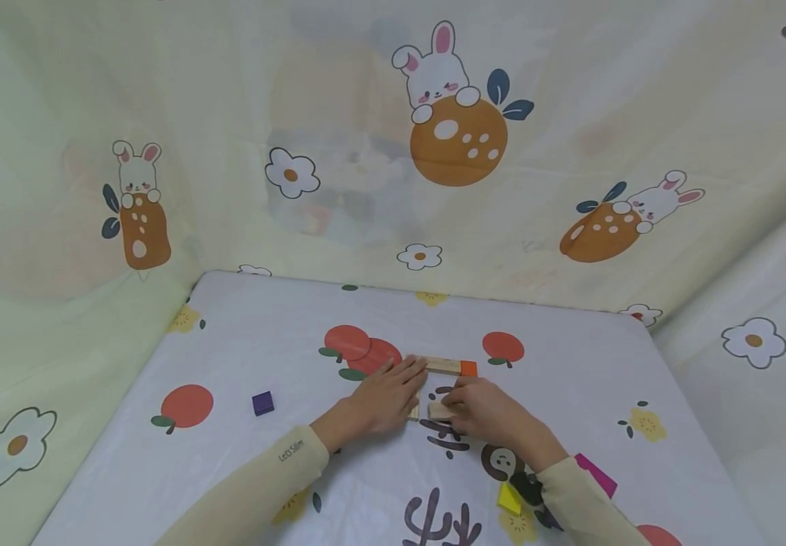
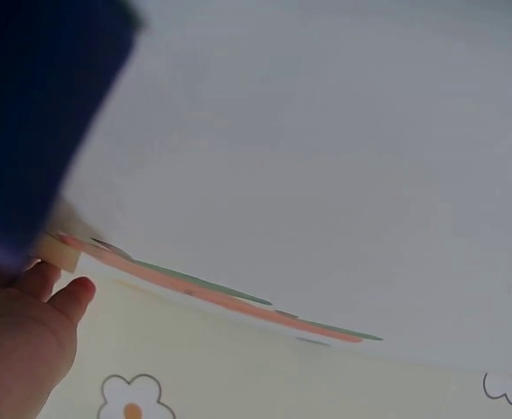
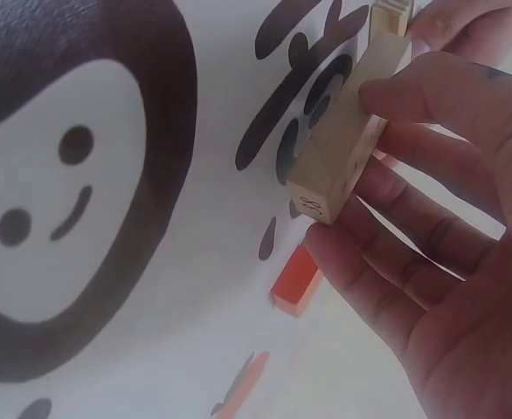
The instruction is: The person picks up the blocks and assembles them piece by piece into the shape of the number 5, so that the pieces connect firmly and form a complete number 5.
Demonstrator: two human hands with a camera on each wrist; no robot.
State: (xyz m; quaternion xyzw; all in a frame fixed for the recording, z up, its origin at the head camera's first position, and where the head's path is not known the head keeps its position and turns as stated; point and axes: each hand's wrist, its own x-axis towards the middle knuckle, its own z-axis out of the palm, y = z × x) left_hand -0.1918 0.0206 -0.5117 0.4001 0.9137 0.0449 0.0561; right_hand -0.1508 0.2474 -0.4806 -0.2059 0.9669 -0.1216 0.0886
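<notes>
We see the right hand point(image 3: 431, 201) pinching a plain wooden block point(image 3: 343, 144) while the flat, open left hand point(image 1: 382, 396) steadies neighbouring blocks, which we judge a nudge could knock askew.

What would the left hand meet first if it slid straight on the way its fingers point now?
Most likely the long wooden block with the orange block at its end: the left hand lies flat, fingers aimed up and right, tips already at or nearly at that block's near end. Actual contact is unclear.

The pale block point(image 3: 343, 144) is bare matt wood with visible grain; the printed sheet point(image 1: 570, 379) is smooth cloth.
</notes>
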